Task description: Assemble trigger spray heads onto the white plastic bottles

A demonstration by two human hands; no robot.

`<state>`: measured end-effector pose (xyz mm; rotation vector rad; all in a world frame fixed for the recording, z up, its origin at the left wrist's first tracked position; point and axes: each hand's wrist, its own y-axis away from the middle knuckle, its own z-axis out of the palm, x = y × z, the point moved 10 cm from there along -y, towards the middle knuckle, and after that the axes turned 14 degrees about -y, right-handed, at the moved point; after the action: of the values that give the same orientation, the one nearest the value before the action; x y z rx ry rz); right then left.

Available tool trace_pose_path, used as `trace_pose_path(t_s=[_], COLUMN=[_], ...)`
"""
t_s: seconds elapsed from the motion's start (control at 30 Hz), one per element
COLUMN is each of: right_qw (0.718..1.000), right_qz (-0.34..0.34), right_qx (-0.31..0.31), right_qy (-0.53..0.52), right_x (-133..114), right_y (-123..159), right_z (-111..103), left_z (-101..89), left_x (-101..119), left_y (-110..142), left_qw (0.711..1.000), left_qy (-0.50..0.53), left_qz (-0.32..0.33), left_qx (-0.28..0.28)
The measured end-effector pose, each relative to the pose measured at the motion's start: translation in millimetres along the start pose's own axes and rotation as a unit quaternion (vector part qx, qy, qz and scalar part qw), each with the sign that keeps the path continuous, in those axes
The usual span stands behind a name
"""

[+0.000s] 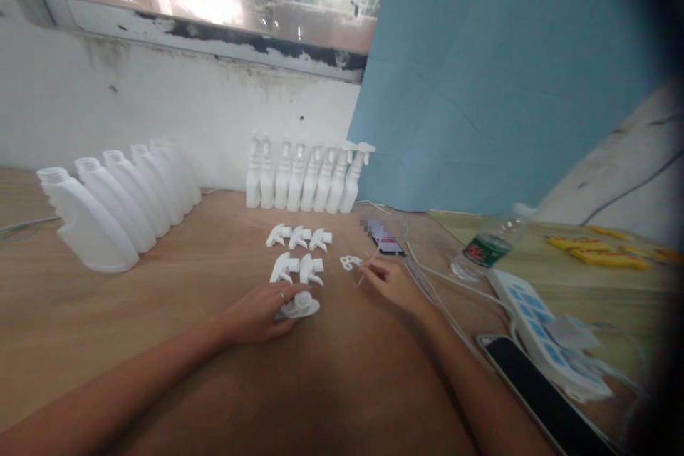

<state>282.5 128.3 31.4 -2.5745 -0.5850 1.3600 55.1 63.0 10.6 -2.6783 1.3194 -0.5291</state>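
My left hand (pixel 261 312) is closed round a white trigger spray head (pixel 303 305), its round collar facing up. Between the fingertips of my right hand (pixel 394 283) is a thin, pale stick (pixel 361 280), slanting down to the left. Its lower end is close to a small cluster of white ring washers (pixel 348 263) on the table. Several more spray heads (pixel 299 235) lie in two rows just beyond my left hand.
Several white bottles with spray heads (pixel 310 182) stand by the wall. Open-necked white bottles (pixel 101 224) line up at left. On the right are a phone (pixel 383 236), a clear drink bottle (pixel 489 248), a power strip (pixel 539 328), cables, yellow-handled tools (pixel 598 254) and a dark phone (pixel 545 392).
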Motion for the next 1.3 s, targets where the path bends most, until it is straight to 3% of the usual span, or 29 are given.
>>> trace_pose_path(t_s=[0.13,0.2,0.33,0.5,0.63,0.87,1.3], right_qw=[0.997,0.994,0.982,0.966,0.968,0.976,0.987], right_qz=[0.031,0.048,0.039,-0.013,-0.027,-0.049,-0.12], right_qx=[-0.064,-0.059,-0.001,-0.029,-0.06,-0.061,-0.054], right_qy=[-0.034,-0.076,-0.188,-0.256,-0.243,-0.204,-0.088], right_x=[11,8,-24,-78,-88,-85,-110], right_y=[0,0,0,0,1,3,9], right_z=[13,18,37,81,102,107,109], left_z=[-1.1,-2.3,-3.8,-3.9,1.4,1.7,-5.0], left_x=[2,2,3,3,-1,-1,3], left_y=[0,0,-1,0,2,2,-1], left_qw=[1.0,1.0,1.0,1.0,1.0,0.999,0.998], left_qy=[-0.004,0.001,0.004,0.005,0.008,0.021,0.049], left_qz=[0.006,0.006,0.006,0.009,0.016,0.02,0.01], left_qx=[0.006,0.012,0.01,0.014,0.024,0.031,0.042])
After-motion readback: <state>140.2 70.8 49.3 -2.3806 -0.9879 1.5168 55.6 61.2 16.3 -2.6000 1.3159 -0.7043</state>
